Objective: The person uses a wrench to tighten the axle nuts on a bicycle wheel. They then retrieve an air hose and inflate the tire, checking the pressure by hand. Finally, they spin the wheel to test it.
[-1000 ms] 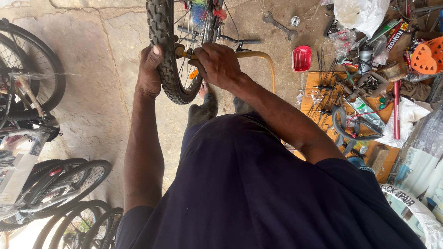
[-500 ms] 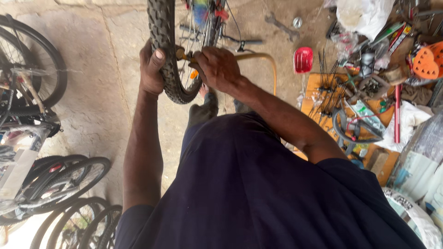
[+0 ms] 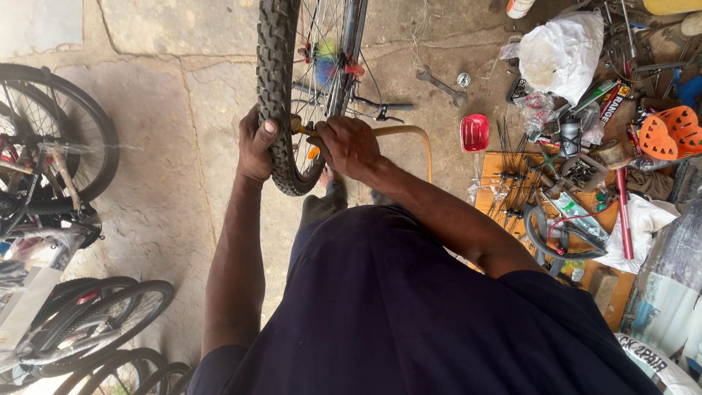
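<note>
Both hands work at a knobby bike tyre (image 3: 276,80) standing upright on the stone floor (image 3: 168,146).

The left hand (image 3: 254,150) wraps the tyre's outer tread near its lowest curve, thumb on the knobs, grip closed on the rubber. The right hand (image 3: 349,145) sits just inside the rim, grip clamped on a brass fitting (image 3: 301,127) at the end of a yellow hose (image 3: 409,133), which arcs away to the right. Spokes (image 3: 322,51) rise above the hands. A red dish (image 3: 474,132) and a spanner (image 3: 441,85) lie on the floor to the right, near a board (image 3: 497,164) crowded with tools. More bikes (image 3: 51,168) stand along the floor's left edge.
</note>
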